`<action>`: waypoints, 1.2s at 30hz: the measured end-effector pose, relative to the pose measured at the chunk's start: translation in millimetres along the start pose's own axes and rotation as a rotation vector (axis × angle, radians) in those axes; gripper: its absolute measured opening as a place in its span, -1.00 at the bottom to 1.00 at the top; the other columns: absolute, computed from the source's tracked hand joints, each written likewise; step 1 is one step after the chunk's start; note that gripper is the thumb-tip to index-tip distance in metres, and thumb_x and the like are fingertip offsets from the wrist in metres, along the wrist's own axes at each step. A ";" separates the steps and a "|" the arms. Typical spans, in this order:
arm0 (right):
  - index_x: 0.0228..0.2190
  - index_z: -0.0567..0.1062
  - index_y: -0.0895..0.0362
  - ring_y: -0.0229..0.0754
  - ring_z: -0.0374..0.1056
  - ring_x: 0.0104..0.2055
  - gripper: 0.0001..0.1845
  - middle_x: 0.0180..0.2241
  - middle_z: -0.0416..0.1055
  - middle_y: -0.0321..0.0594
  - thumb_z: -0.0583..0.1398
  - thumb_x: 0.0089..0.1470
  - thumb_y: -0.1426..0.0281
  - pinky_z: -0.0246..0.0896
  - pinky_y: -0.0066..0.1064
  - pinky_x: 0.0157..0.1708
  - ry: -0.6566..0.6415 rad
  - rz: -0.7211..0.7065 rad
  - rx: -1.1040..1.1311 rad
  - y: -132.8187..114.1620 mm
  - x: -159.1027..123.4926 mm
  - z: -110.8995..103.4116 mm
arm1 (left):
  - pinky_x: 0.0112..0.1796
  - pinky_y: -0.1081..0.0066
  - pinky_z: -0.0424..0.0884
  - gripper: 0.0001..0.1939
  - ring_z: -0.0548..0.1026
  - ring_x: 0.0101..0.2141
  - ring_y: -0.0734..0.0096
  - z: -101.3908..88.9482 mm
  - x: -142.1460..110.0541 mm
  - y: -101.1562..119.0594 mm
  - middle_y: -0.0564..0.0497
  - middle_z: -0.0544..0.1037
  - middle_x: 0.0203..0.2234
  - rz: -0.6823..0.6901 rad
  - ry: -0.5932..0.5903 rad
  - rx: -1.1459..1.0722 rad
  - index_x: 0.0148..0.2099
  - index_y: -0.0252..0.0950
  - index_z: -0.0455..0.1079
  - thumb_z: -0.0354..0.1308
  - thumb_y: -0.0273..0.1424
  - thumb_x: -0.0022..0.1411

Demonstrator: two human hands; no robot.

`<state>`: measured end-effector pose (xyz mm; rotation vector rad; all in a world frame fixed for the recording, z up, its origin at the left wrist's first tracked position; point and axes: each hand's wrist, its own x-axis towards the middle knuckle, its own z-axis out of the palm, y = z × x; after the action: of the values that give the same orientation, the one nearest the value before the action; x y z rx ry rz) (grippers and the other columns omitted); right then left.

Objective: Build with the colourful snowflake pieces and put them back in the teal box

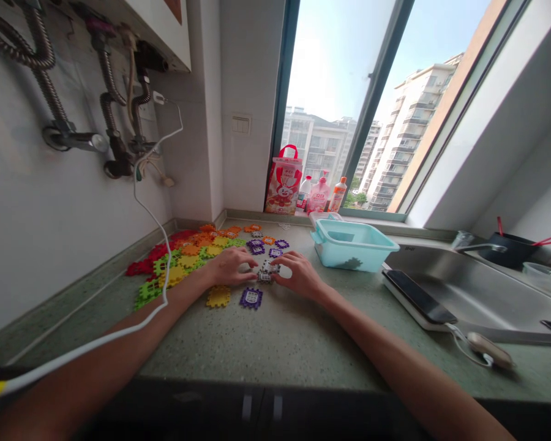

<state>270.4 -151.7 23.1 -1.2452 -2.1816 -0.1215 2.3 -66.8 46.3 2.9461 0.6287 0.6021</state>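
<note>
Both my hands rest on the green speckled counter (275, 331), fingers pinched around a small cluster of white and grey puzzle pieces (268, 271) between them. My left hand (232, 266) grips the cluster from the left, my right hand (298, 274) from the right. A yellow piece (218, 297) and a purple piece (251, 297) lie flat just in front of my hands. More purple pieces (261, 246) lie beyond the cluster. A spread of red, orange, yellow and green pieces (183, 254) covers the counter to the left, near the wall.
A light blue plastic tub (351, 245) stands right of my hands. A phone (417, 296) lies at the sink's (477, 288) edge. A white cable (151, 214) hangs from wall pipes across my left arm. A red bag (283, 180) and bottles (321, 193) stand on the sill.
</note>
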 end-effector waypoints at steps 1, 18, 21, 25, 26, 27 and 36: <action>-0.08 0.61 -0.04 -0.01 0.42 0.03 -0.73 -0.10 0.60 -0.16 0.35 0.17 0.23 0.26 -0.18 0.10 -0.037 -0.005 0.011 -0.5 0.2 2.9 | 0.02 0.26 0.36 -0.71 0.56 -0.07 0.19 -0.3 -0.6 -3.3 -0.02 0.68 -0.18 -0.022 0.017 0.019 -0.05 -0.15 0.62 0.29 -0.13 0.29; -0.09 0.60 0.00 0.00 0.40 0.02 -0.64 -0.08 0.58 -0.16 0.38 0.02 0.31 0.10 -0.16 0.14 0.064 -0.172 -0.199 14.1 2.4 -43.1 | 0.04 0.30 0.44 -0.60 0.58 -0.01 0.21 -18.0 53.4 -53.4 0.01 0.67 -0.02 -0.485 0.092 0.197 0.12 -0.12 0.56 0.02 -0.31 0.36; -0.07 0.59 0.04 0.04 0.34 0.10 -0.69 -0.01 0.56 -0.11 0.31 0.11 0.33 0.01 -0.13 0.20 0.321 -0.012 -0.344 42.9 -1.9 -81.2 | 0.07 0.30 0.42 -0.56 0.56 0.06 0.18 -10.1 91.2 -66.8 0.02 0.62 0.08 -0.539 -0.043 0.246 0.18 -0.06 0.53 -0.01 -0.34 0.37; -0.05 0.58 0.08 0.11 0.30 0.11 -0.68 0.02 0.53 -0.04 0.27 0.16 0.32 -0.02 -0.09 0.15 0.561 0.287 -0.528 82.1 -18.7 -119.3 | 0.05 0.22 0.44 -0.54 0.55 0.07 0.04 5.1 123.9 -84.6 -0.09 0.61 0.09 -0.561 -0.117 0.277 0.15 -0.06 0.57 0.15 -0.38 0.23; -0.05 0.57 0.08 0.11 0.30 0.08 -0.68 0.00 0.53 -0.04 0.26 0.16 0.31 -0.02 -0.09 0.13 0.582 0.339 -0.556 89.0 -23.1 -124.9 | 0.05 0.20 0.44 -0.56 0.55 0.06 0.01 8.8 127.6 -89.1 -0.12 0.61 0.08 -0.566 -0.133 0.284 0.11 -0.06 0.59 0.19 -0.37 0.19; -0.04 0.57 0.07 0.11 0.31 0.06 -0.68 -0.02 0.54 -0.05 0.25 0.16 0.30 -0.02 -0.10 0.11 0.598 0.378 -0.574 94.3 -26.9 -129.2 | 0.05 0.19 0.44 -0.59 0.55 0.06 -0.01 12.2 129.7 -93.6 -0.13 0.62 0.06 -0.566 -0.145 0.291 0.07 -0.06 0.62 0.22 -0.35 0.17; -0.02 0.54 0.07 0.11 0.30 0.04 -0.65 -0.04 0.55 -0.05 0.20 0.20 0.23 -0.09 -0.13 0.08 0.653 0.478 -0.570 101.1 -31.5 -138.8 | -0.10 0.36 0.44 -0.74 0.60 -0.09 0.13 19.6 109.9 -118.9 -0.06 0.68 -0.16 -0.566 -0.179 0.266 -0.18 -0.13 0.60 0.27 -0.11 0.18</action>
<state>428.0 -170.4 95.9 -1.6950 -1.2803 -0.8631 57.3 86.7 50.5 2.7773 1.5365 0.2069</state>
